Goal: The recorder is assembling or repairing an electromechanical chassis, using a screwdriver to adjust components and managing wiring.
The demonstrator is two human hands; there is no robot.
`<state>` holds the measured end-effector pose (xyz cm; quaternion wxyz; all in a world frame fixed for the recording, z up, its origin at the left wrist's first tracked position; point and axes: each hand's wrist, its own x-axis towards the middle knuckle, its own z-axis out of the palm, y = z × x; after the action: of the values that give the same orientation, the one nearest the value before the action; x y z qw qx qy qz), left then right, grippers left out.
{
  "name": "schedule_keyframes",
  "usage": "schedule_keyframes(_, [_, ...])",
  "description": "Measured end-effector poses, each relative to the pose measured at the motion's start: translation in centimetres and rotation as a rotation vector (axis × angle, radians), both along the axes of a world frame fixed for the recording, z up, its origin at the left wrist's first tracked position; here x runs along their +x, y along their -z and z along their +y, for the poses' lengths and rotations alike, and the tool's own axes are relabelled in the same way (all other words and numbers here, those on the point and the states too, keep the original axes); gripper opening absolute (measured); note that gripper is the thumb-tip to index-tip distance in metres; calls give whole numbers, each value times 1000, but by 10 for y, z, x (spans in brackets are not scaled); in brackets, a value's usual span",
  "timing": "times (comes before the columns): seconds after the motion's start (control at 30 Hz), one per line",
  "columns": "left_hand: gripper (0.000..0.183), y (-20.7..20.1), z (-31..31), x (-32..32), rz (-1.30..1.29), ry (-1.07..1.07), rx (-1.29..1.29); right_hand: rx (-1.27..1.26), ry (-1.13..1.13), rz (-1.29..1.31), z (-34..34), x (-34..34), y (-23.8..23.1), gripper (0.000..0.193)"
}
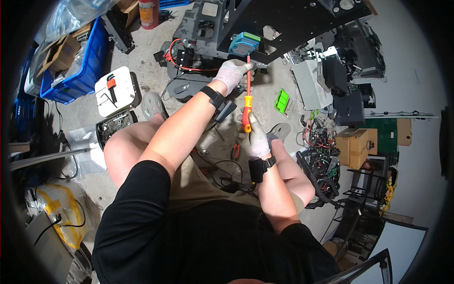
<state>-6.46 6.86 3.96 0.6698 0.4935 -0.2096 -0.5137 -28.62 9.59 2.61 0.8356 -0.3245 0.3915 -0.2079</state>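
A screwdriver (247, 110) with a red and yellow handle and a long red shaft points away from me. My right hand (257, 136), in a pale glove, is closed round its handle. My left hand (232, 75), also gloved, pinches the shaft close to its tip. That tip meets the lower edge of a blue module (243, 45) with a green terminal strip, which sits against a black metal panel (288, 23). Just what the tip touches is too small to make out. Below the panel is a dark wheeled chassis (189, 87) with a red cable.
A white tray (113, 108) holding hex keys and a black box of screws (106, 128) lie left of my legs. A green plastic tray (282, 101) is on the floor to the right, near tangled cables (317, 165). Orange-handled pliers (235, 151) lie between my feet. A blue crate (90, 71) stands far left.
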Motion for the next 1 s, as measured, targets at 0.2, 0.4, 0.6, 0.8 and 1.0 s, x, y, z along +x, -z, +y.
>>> schedule_keyframes(0.2, [32, 12, -3, -7, 266, -39, -182, -9, 36, -61, 1, 1, -6, 41])
schedule_keyframes(0.4, [29, 10, -7, -11, 205, -86, -173, 85, 12, -161, 2, 2, -12, 46])
schedule_keyframes(0.6, [28, 6, -4, -12, 178, -133, -164, 98, 47, -102, 5, 7, -20, 47])
schedule_keyframes(0.8, [30, 13, 3, -8, 65, -321, -103, -476, -40, 294, 16, 16, -30, 42])
schedule_keyframes(1.0, [32, 24, 8, 5, 66, -360, -121, -556, -150, 292, 26, 24, -35, 40])
